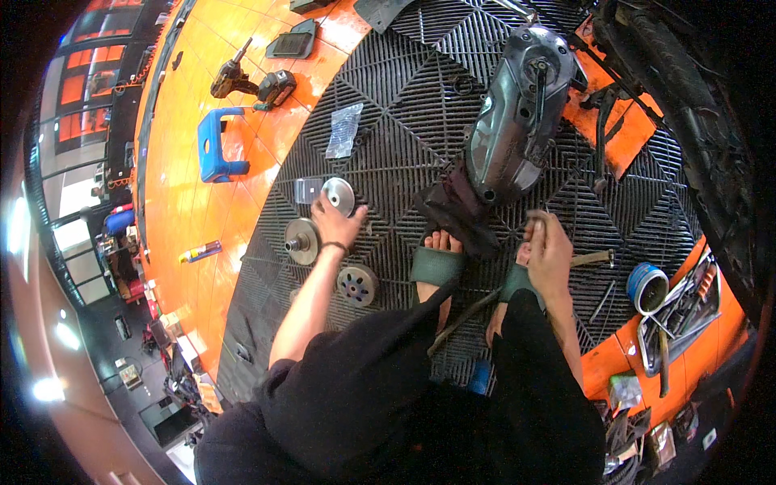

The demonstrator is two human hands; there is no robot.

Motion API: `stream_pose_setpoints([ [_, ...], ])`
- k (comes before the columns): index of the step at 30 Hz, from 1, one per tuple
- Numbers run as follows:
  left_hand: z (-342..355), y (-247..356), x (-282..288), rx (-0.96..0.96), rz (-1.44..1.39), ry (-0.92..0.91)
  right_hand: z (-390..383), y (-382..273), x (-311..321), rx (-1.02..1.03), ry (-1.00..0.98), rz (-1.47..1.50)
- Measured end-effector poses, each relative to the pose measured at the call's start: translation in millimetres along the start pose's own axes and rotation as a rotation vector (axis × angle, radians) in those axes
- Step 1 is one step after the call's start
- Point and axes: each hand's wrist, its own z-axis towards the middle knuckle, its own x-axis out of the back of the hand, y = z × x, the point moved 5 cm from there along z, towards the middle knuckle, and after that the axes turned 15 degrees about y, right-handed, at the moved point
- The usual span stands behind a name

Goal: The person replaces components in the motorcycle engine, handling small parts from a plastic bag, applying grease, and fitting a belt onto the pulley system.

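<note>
My left hand [338,226] grips the lower rim of a shiny round metal disc [340,194] with a hole in its middle, its fingers and thumb around the edge. Close by lies a second metal disc with a central shaft [301,241]. Below the wrist is a round slotted metal part [357,286]. My right hand [551,249] is above my right foot, fingers curled together; whatever they hold, if anything, cannot be made out. Ahead of my feet lies a large grey engine cover [524,121], with a dark cloth [459,208] against its near end.
Black ribbed matting [396,137] covers the floor. A clear plastic bag [344,131] and a small clear box [308,191] lie left. Beyond are a blue stool [213,145] and a cordless drill [232,79]. Right: a blue tin [647,288], a tool tray [687,323] and a motorbike wheel [687,105].
</note>
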Motion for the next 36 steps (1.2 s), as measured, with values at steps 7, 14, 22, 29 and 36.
stream_pose_setpoints([
  [7, 60, -13, -36, -0.068, 0.299, -0.435, -3, -14, -16, 0.128, -0.115, -0.034],
  [14, 74, -25, -12, -0.172, 0.071, -0.352, 9, -36, -26, 0.179, -0.150, 0.126],
  [22, 71, -9, -43, -0.164, 0.093, -0.249, 9, -20, -22, 0.062, -0.090, 0.189],
  [29, 109, -11, -53, -0.041, 0.072, -0.345, -6, -20, -29, 0.053, -0.180, 0.204],
  [36, 47, 151, 39, 0.323, -0.992, -1.206, 13, -28, -18, -0.031, -0.199, 0.386],
])
